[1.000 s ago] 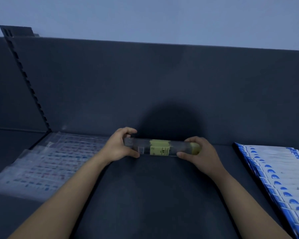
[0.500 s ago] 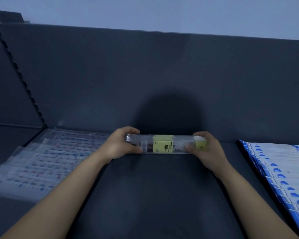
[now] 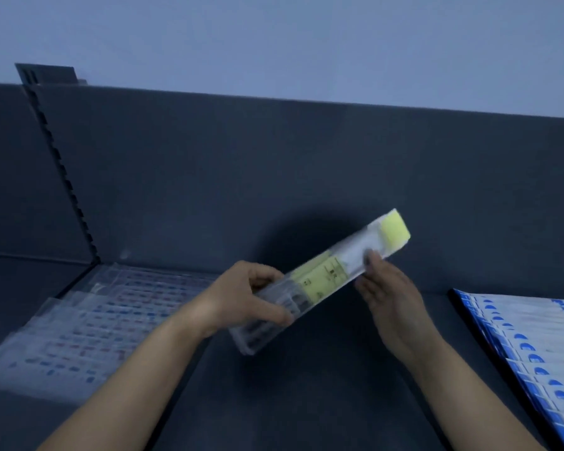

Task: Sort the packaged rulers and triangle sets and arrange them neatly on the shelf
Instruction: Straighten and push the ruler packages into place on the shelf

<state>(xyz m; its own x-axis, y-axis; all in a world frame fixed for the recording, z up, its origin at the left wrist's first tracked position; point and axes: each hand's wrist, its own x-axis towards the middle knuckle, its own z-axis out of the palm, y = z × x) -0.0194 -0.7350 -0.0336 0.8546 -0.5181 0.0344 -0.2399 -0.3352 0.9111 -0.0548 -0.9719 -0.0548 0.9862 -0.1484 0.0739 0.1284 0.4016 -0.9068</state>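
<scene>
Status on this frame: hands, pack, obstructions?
Left hand grips ruler pack at near end. Right hand touches far half, grip unclear. Pack tilted, far end up. Clear stack, blue row: apart.

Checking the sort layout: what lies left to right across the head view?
Clear red-and-blue-printed packs → left hand → yellow-labelled pack → right hand → blue-and-white packs.

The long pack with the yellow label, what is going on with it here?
A person holds a long clear plastic pack with a yellow label tilted above the dark grey shelf. The left hand grips its lower end; the right hand touches its upper part with fingertips. At the left lie overlapping clear packs, at the right blue-and-white packs.
</scene>
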